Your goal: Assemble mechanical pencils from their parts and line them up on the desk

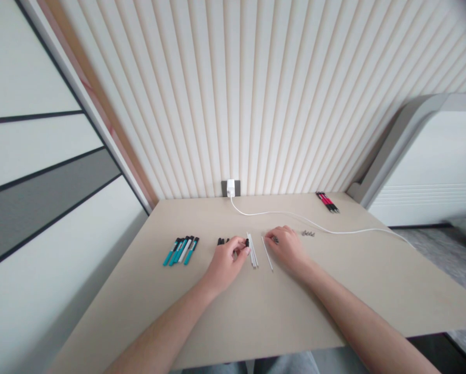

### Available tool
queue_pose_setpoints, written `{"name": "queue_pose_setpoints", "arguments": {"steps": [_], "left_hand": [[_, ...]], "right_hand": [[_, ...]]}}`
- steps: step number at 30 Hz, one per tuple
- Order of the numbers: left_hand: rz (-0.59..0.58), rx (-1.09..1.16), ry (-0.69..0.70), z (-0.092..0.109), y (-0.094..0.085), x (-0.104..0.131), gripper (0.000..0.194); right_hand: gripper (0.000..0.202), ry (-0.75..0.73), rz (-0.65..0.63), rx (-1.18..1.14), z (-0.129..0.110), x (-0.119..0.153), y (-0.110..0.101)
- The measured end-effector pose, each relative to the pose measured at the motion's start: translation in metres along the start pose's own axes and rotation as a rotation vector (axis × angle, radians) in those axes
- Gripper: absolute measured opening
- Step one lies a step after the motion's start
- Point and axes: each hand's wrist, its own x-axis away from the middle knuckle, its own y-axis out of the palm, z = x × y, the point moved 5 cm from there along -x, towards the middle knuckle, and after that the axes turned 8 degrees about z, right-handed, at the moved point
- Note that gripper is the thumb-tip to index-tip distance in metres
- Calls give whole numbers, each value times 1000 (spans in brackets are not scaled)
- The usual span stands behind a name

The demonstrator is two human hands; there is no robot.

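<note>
My left hand (pixel 228 264) pinches a small black pen part (pixel 247 242) upright between thumb and fingertips. More black pen parts (pixel 219 241) lie behind that hand, partly covered by it. Beside it is a bundle of thin white pen refills (pixel 253 254). A single refill (pixel 268 255) lies apart, close to my right hand (pixel 288 248). The right fingers are curled down at the tabletop around a small grey metal piece (pixel 275 239), mostly hidden. Several similar grey metal pieces (pixel 308 234) rest in a row to the right of this hand.
Teal pen barrels with black ends (pixel 181 251), one of them whitish, lie at the left. Red and black pens (pixel 327 202) are at the back right. A white cable (pixel 295 213) runs from the charger (pixel 230 188) across the beige table (pixel 225 322).
</note>
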Motion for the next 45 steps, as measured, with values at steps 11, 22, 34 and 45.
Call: {"name": "queue_pose_setpoints", "arguments": {"steps": [11,22,34,45], "left_hand": [[-38,-73,62,5,4,1,11],[-57,-68,91,12,3,2,9],[-59,-87,89,11,2,2,11],[-9,-53,78,8,-1,1,13]], "right_hand": [[23,165,85,-826,-23,8,-6],[21,142,36,-810,-29,10,-2],[19,66,59,-740,-35,11,-6],[33,1,120,-557,-33,10,-12]]}}
